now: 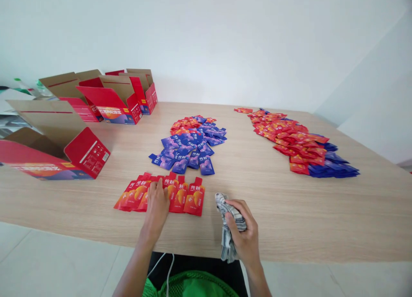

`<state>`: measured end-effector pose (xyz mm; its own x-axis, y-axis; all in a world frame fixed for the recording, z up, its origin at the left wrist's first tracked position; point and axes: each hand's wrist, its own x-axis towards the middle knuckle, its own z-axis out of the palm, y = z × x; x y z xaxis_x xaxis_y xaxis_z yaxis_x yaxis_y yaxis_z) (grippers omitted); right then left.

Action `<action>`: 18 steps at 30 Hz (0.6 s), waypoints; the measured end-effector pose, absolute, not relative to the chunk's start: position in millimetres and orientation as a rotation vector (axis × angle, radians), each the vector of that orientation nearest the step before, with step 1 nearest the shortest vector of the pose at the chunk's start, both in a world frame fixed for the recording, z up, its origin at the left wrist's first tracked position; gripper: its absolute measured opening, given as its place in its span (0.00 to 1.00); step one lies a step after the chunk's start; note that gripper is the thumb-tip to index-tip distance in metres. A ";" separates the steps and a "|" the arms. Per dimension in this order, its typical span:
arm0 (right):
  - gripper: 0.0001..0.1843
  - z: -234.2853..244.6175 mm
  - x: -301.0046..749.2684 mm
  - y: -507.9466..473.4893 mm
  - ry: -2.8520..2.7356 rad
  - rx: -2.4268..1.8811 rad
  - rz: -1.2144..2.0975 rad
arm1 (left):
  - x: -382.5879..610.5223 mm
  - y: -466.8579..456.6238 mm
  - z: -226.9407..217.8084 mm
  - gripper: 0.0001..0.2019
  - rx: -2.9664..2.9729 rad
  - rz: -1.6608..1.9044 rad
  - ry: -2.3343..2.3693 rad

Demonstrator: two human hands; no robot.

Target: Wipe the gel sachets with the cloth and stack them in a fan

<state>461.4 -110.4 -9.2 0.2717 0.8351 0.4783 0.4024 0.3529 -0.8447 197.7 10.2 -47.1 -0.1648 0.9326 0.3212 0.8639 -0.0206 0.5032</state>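
Note:
A row of overlapping red pouches (194,198) lies near the front edge of the table. My left hand (157,200) rests on the middle of this row, fingers stretched forward over the pouches and hiding part of them. To the right of the row, my right hand (246,230) grips a crumpled grey-and-white striped cloth (228,237) at the table's front edge. Behind the row lies a loose pile of blue pouches (182,149), with several red pouches (182,125) at its far end.
A long heap of red and blue pouches (289,138) stretches along the right of the wooden table (251,168). On the left stands an open red carton (54,155); more open cartons (111,101) are behind it. A white wall (206,43) borders the table's back.

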 end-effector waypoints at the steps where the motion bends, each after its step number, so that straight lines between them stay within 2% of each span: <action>1: 0.10 -7.9 464.9 -109.3 -1.357 -1.263 0.429 | 197.3 7.6 -46.2 0.21 1.968 0.915 2.144; 4: 0.20 0.2 480.9 -99.1 -1.488 -1.354 0.471 | 195.6 0.2 -43.0 0.20 2.006 0.854 2.216; 7: 0.29 13.7 502.1 -70.7 -1.753 -1.630 0.597 | 193.5 -3.7 -39.5 0.20 2.033 0.798 2.247; 12: 0.15 31.6 519.8 13.1 -1.994 -2.005 0.773 | 194.8 -7.5 -31.2 0.20 2.070 0.712 2.226; 14: 0.14 33.3 516.0 46.2 -2.001 -2.107 0.777 | 197.0 -10.9 -26.8 0.20 2.103 0.667 2.209; 18: 0.20 30.3 497.0 90.1 -1.995 -2.289 0.766 | 196.1 -15.8 -21.3 0.22 2.184 0.473 2.146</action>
